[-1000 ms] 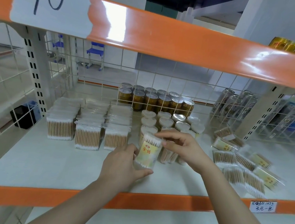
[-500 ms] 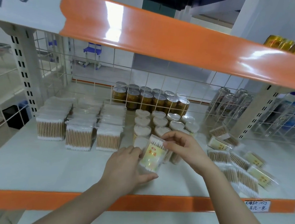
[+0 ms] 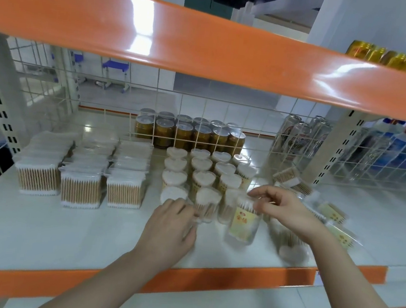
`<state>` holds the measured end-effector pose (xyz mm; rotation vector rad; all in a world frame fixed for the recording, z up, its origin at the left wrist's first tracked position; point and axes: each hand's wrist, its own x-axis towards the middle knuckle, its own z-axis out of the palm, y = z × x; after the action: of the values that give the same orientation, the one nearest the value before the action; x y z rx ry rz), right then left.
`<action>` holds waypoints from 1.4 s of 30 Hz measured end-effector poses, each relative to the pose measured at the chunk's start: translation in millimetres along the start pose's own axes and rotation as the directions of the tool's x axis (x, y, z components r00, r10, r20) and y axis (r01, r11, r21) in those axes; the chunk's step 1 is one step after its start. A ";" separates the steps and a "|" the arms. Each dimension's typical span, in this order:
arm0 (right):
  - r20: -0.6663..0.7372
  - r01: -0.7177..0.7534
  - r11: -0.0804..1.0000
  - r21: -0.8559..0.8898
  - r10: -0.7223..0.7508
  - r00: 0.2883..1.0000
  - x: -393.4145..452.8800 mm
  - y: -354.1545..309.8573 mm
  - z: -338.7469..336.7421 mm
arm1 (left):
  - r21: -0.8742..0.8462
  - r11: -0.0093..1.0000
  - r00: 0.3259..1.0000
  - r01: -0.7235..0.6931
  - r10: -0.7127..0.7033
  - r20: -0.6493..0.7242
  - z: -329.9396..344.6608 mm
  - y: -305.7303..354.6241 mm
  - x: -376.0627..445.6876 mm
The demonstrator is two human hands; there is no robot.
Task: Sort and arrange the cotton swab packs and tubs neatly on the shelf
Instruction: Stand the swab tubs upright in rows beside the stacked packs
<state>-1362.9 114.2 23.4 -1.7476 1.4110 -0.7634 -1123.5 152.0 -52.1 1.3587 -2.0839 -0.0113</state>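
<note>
On the white shelf, my right hand pinches the top of a clear cotton swab tub with a yellow label, tilted just above the shelf. My left hand lies beside it, fingertips touching the base of a front-row tub. Behind stand rows of heart-lidded tubs. Three stacks of flat swab packs sit to the left. Loose packs lie scattered on the right, and one tub lies on its side near the front edge.
A wire mesh backs the shelf, with gold cans and silver cans behind it. An orange beam runs overhead. An orange lip edges the shelf front.
The yellow-label tub has passed from my left hand's grip to the right hand alone and moved right. My left hand has let go and now touches a front-row tub.
</note>
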 end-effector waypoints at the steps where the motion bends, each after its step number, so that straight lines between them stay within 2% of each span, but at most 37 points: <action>1: -0.013 -0.014 1.000 -0.017 0.014 1.000 0.0 3.8 -5.5 | -0.003 1.000 1.000 -0.002 0.002 -0.006 -0.3 2.8 2.5; 11: -0.129 -0.039 0.991 -0.126 0.022 0.991 14.7 33.9 -34.8 | -0.008 0.999 0.999 -0.032 0.031 -0.037 22.3 14.6 27.0; 17: -0.222 0.001 0.969 -0.248 -0.058 0.973 40.6 52.7 -32.9 | 0.014 1.000 1.000 -0.017 0.017 0.010 34.4 24.7 46.0; 20: -0.209 0.024 0.947 -0.320 -0.095 0.973 52.3 58.8 -28.4 | 0.046 0.999 1.000 0.007 -0.008 0.024 39.8 29.4 55.1; 25: -0.163 0.068 0.936 -0.345 -0.131 0.978 68.5 65.6 -25.2 | 0.093 0.995 0.998 0.037 -0.040 0.038 48.8 34.8 70.3; 33: -0.170 0.115 0.940 -0.321 -0.177 0.969 76.7 92.1 -24.2 | 0.229 0.972 0.990 -0.043 0.011 0.139 60.6 45.4 93.0; 38: -0.206 0.214 0.875 -0.434 -0.328 0.922 73.6 104.7 -24.5 | 0.270 0.960 0.976 -0.067 0.006 0.218 68.4 49.3 101.2; 42: -0.191 0.274 0.814 -0.512 -0.419 0.888 76.0 107.2 -21.4 | 0.248 0.969 0.975 -0.002 -0.053 0.216 72.5 49.1 103.2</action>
<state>-1420.9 24.2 -55.8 -2.4078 1.5868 -0.9676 -1227.6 66.3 -40.8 1.5955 -2.3134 0.0931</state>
